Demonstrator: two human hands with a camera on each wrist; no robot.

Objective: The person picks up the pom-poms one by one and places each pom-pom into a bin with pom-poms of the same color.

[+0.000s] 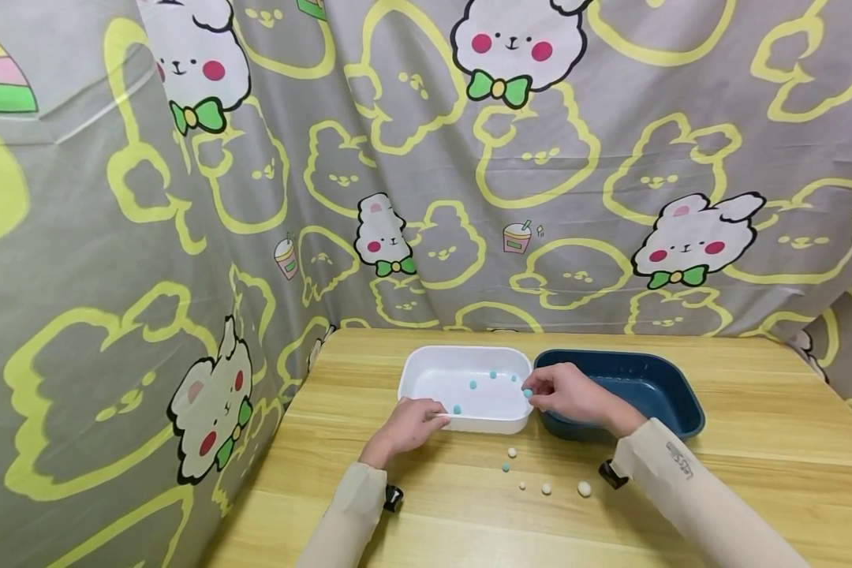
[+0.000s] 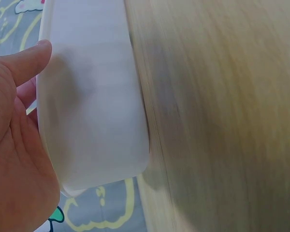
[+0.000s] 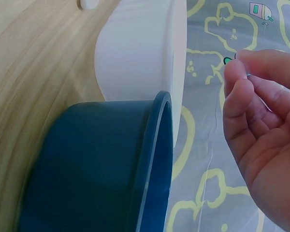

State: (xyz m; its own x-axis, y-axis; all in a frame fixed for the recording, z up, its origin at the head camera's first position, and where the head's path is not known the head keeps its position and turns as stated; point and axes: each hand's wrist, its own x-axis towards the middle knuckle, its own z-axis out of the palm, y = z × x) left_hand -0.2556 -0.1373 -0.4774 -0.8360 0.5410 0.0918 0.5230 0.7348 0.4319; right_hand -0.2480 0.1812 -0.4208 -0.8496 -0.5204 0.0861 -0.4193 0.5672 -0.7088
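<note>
A white rectangular tub (image 1: 486, 424) stands on the table with several small teal balls (image 1: 472, 385) inside it. My left hand (image 1: 408, 424) grips its near left rim; in the left wrist view the thumb (image 2: 36, 58) lies on the outer wall and the other fingers go over the rim. Above the tub's right end, my right hand (image 1: 575, 392) pinches a teal ball (image 1: 528, 393) between thumb and fingertips. That ball is almost wholly hidden by the fingers in the right wrist view.
Right beside the white tub is a dark blue tub (image 1: 656, 394), under my right hand. In front of the tubs lie several white balls (image 1: 584, 489) and one teal ball (image 1: 506, 468) on the wooden table (image 1: 774, 442). A patterned curtain (image 1: 454, 181) hangs behind and at the left.
</note>
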